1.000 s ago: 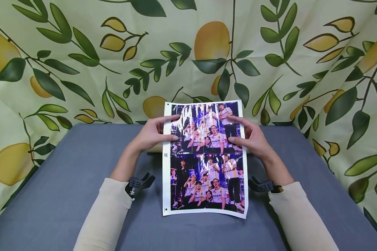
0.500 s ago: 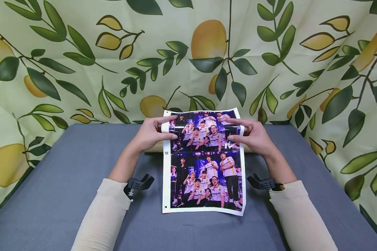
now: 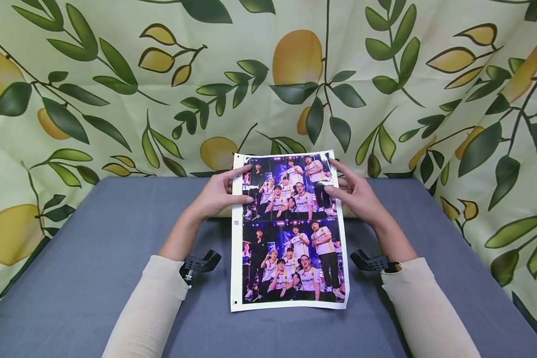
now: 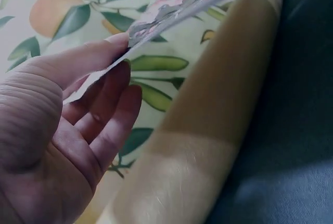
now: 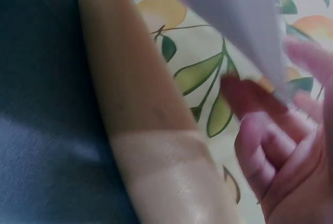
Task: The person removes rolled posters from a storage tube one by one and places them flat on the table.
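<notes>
A white-bordered sheet of printed photos (image 3: 291,263), with two similar group pictures one above the other, is held tilted above the table. My left hand (image 3: 212,196) pinches its left edge, thumb on the front and other fingers behind, as the left wrist view shows. At the upper right edge my right hand (image 3: 360,194) holds the sheet with the thumb on its printed face; in the right wrist view the fingers are partly blurred near the sheet's plain back (image 5: 229,10). Behind the sheet lies a tan cylinder (image 4: 208,99), mostly hidden from the head view.
The table is covered with a blue-grey cloth (image 3: 116,238). A curtain (image 3: 161,114) printed with fruit and leaves hangs behind and at both sides. Black wrist straps with camera mounts (image 3: 201,262) sit on both wrists.
The sheet has dipped at its top, then flattened, and its glare has faded. My right hand has shifted its fingers along the right edge, while the left keeps its grip.
</notes>
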`<move>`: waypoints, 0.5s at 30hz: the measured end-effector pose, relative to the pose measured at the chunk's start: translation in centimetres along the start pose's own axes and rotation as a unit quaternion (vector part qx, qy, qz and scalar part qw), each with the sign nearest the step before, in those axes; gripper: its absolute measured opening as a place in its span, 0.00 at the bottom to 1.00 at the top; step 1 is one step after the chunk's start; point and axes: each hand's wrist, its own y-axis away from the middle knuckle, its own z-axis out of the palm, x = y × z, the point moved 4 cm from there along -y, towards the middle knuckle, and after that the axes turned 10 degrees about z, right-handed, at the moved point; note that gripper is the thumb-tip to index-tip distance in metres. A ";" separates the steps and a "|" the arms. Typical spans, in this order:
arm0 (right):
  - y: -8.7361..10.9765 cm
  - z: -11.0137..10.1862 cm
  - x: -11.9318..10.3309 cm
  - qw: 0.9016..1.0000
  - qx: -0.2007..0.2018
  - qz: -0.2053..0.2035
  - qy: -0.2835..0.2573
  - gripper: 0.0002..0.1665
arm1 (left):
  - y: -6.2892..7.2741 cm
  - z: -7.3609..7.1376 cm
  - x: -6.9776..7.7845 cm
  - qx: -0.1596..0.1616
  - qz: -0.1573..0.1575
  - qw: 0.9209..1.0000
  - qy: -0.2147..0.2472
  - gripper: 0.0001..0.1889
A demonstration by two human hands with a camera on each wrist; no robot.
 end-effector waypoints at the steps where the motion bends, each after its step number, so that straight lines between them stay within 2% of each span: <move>1: -0.1 -0.1 0.3 1.000 0.020 0.006 0.016 0.42 | 0.0 -0.1 -0.3 0.000 0.001 1.000 -0.007 0.43; 5: -0.6 -0.4 1.5 0.992 0.114 0.013 0.055 0.33 | 0.3 -0.7 -1.3 0.014 -0.002 0.998 -0.063 0.43; 7: -0.6 -0.6 1.9 0.982 0.166 0.006 0.090 0.27 | 0.5 -1.1 -1.7 0.023 -0.008 0.996 -0.091 0.43; 9: -0.4 -0.8 2.1 0.971 0.198 -0.004 0.137 0.21 | 0.6 -1.2 -1.9 0.025 -0.011 0.994 -0.106 0.43; 10: -0.4 -0.8 2.2 0.964 0.204 -0.009 0.168 0.20 | 0.6 -1.2 -1.9 0.021 -0.010 0.994 -0.105 0.43; 12: -0.3 -0.7 2.3 0.955 0.187 -0.009 0.229 0.21 | 0.6 -1.3 -1.9 0.018 -0.010 0.994 -0.104 0.43; 15: -0.2 -0.4 2.7 0.951 0.118 0.001 0.286 0.27 | 0.6 -1.3 -1.8 0.009 -0.012 0.996 -0.093 0.43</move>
